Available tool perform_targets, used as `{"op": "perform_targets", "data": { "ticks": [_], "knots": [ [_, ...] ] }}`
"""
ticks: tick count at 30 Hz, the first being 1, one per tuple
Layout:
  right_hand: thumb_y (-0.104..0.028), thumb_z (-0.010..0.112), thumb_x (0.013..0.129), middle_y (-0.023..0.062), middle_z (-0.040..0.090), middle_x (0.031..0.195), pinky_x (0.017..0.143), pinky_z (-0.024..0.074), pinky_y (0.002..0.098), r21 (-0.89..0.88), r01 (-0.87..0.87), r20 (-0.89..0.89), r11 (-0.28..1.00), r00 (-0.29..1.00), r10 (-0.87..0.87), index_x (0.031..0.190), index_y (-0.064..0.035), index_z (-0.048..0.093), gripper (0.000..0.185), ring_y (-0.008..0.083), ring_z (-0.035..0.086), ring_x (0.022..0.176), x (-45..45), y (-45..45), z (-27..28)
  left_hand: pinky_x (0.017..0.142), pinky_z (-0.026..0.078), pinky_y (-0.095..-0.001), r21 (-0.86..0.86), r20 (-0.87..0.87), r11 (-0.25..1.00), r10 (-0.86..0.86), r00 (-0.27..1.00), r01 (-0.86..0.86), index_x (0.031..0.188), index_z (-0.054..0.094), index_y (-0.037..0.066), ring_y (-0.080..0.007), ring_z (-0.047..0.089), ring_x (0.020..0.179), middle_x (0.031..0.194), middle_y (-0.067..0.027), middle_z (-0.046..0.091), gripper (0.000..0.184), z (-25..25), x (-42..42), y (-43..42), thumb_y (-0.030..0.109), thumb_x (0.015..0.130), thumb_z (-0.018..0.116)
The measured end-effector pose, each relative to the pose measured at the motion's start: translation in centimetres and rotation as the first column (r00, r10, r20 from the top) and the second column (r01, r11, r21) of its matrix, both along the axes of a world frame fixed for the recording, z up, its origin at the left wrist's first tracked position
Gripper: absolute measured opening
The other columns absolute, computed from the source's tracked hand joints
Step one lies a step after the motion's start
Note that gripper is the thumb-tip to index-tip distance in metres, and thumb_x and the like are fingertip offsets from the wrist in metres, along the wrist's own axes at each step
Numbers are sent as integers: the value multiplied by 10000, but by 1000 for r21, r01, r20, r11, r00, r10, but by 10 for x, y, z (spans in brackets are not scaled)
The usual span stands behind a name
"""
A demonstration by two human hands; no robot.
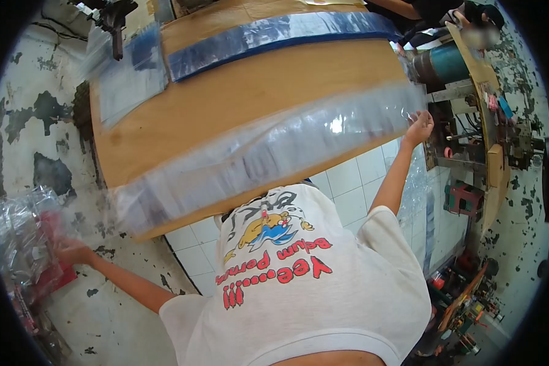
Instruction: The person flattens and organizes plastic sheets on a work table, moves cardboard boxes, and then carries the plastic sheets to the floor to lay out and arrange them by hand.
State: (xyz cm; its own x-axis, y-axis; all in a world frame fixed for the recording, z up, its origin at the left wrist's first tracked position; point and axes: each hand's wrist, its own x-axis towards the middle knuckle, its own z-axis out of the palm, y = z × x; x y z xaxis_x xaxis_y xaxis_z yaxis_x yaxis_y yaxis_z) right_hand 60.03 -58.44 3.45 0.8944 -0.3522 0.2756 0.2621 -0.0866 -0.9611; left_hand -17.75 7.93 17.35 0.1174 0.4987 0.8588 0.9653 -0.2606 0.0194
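A long clear plastic sheet (274, 146) lies across the near side of the brown table, partly blurred and catching the light. At its right end, my right hand (418, 128) pinches the edge of the plastic. Far to the left, my left hand (73, 250) is at a red item (58, 274) beside a heap of clear plastic (21, 235). That hand is blurred, so its fingers and any hold on the red item do not show clearly.
Along the table's (226, 100) far side lies a long blue-edged stack of plastic strips (280, 39). More clear plastic sheets (131, 79) lie at the far left. Another person's arm (402, 7) shows at top right. Machinery with a green cylinder (448, 64) stands right.
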Motion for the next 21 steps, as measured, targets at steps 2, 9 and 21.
{"op": "perform_targets", "data": {
  "ticks": [2, 9, 21],
  "knots": [
    [-254, 630, 947, 117, 653, 1048, 688, 536, 286, -36, -151, -89, 988, 985, 147, 1213, -39, 493, 369, 181, 649, 850, -35, 38, 39, 789, 506, -404, -97, 126, 988, 133, 983, -121, 1034, 643, -36, -299, 653, 924, 969, -184, 679, 220, 30, -34, 14, 61, 841, 606],
    [-292, 582, 952, 224, 545, 1310, 1034, 416, 528, 330, -894, -45, 304, 307, 951, 1415, 21, 353, 603, 350, 575, 1158, -101, 71, 46, 798, 500, -473, -455, -39, 883, 111, 993, -117, 1098, 645, -71, -396, 647, 901, 973, -239, 693, 392, -4, -316, 99, 140, 768, 634],
    [-251, 468, 1016, 195, 580, 1290, 1044, 383, 357, -628, -589, -309, 509, 788, 532, 1269, 46, 562, 402, 275, 533, 1213, -129, 164, -45, 1113, 258, -433, -751, 458, 277, -435, 775, 599, 1226, 595, 71, -260, 526, 1215, 1252, -94, 611, 465, -44, 122, -109, 388, 891, 646]
  ]
}}
